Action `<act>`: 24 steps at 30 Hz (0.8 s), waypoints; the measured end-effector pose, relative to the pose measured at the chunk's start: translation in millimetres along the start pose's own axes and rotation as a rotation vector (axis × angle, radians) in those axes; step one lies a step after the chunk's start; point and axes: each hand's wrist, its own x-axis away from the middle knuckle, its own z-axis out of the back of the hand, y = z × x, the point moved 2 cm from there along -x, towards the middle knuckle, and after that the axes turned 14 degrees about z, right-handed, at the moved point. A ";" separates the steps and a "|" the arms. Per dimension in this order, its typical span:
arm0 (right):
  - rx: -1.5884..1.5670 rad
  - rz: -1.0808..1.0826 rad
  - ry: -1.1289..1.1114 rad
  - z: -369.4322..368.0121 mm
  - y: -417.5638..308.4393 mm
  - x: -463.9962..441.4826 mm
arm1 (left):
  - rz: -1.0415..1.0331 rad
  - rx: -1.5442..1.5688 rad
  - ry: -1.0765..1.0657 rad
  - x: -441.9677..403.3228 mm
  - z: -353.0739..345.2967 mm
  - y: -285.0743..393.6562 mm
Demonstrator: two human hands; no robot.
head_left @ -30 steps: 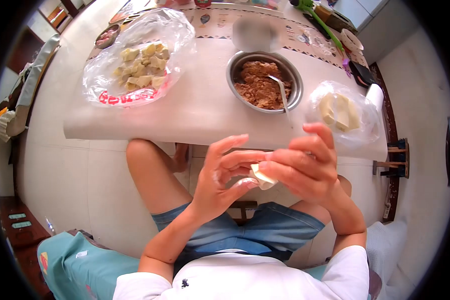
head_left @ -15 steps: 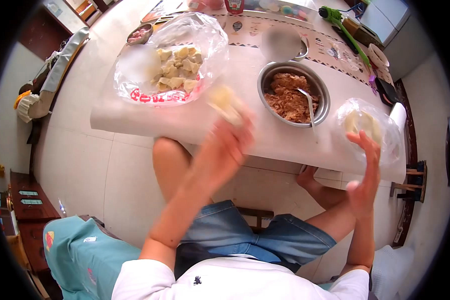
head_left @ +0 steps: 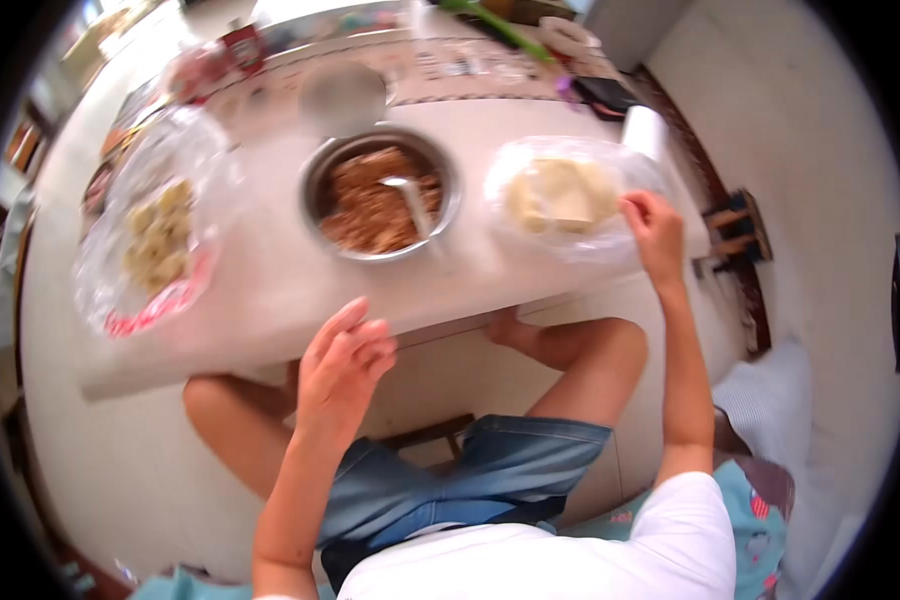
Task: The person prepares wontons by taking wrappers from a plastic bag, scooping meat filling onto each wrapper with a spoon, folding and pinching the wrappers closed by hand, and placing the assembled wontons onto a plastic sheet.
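My left hand hovers in front of the table edge, fingers loosely apart and nothing in it. At the right, my right hand has its fingers pinched at the edge of a clear plastic bag. Pale dough wrappers lie stacked in that bag. Between the hands, further back, stands a metal bowl of brown minced filling, with a light-handled spoon stuck in it. Folded dumplings sit on another plastic bag with red print at the left.
Behind the bowl is a round greyish blurred shape. A red container stands at the back left. A dark flat object and a white roll lie at the right, near a green-handled item. A wooden stool stands beyond the table.
The view has turned right. My left hand held a pale dumpling and now has nothing in it. My right hand, spread before, has closed at the wrapper bag's edge.
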 end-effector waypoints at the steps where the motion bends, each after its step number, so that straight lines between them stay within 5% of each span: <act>1: 0.012 -0.054 -0.032 -2.9 5.5 -2.0 | -0.013 0.010 0.026 0.5 1.0 -3.7; 14: -0.012 0.180 -0.294 -26.1 7.2 -16.1 | -0.003 -0.005 -0.016 0.1 -8.2 -19.0; 20: -0.387 -0.213 -0.285 -22.7 25.5 -14.8 | 0.028 -0.003 -0.030 -1.0 -9.5 -22.8; 24: -0.563 -0.215 -0.353 -20.8 48.7 -16.7 | 0.034 -0.005 -0.032 0.2 -12.0 -23.1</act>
